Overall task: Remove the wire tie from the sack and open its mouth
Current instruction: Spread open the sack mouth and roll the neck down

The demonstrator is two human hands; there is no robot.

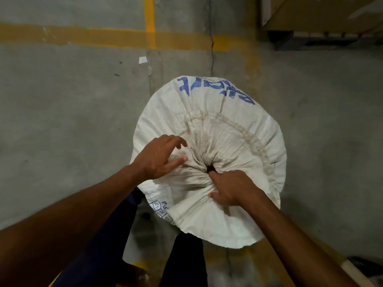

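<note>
A white woven sack (226,112) with blue lettering stands upright on the floor, seen from above. Its mouth fabric fans out flat in a wide circle, gathered to a small dark hole (211,168) at the middle. My right hand (232,188) is bunched on the gathered cloth just below that hole, fingertips at its edge. On the left part of the fan rests my left hand (160,157), fingers spread, thumb pressing the cloth. No wire tie is visible; whether one lies under the folds or in a hand cannot be told.
The sack stands on a grey concrete floor (62,121) with yellow painted lines (149,19) and a crack behind it. A pallet with a brown box (323,15) sits at the top right. My legs in dark trousers (182,262) are right against the sack's near side.
</note>
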